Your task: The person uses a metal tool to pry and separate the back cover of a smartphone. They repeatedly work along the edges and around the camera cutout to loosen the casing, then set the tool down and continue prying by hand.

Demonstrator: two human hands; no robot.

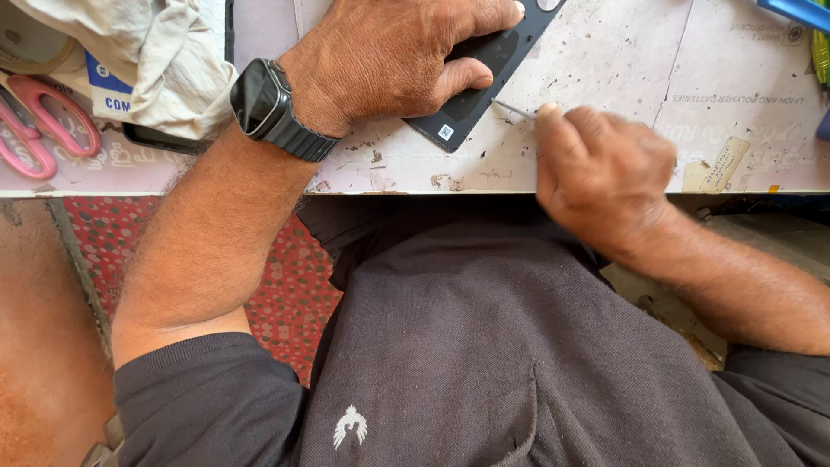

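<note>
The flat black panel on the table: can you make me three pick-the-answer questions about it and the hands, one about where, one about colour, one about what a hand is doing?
1. Where do the pink-handled scissors lie?
A. far left of the table
B. on the panel
C. in the right hand

2. What colour is the wristwatch on the left arm?
A. white
B. black
C. red

3. What is the left hand doing?
A. hanging free
B. holding scissors
C. pressing down the flat black panel

Answers: 1 A, they sit at the left edge of the worn white table. 2 B, case and band are black. 3 C, its palm and thumb lie on the panel, while the right hand pinches a thin metal pick at the panel's edge.
</note>
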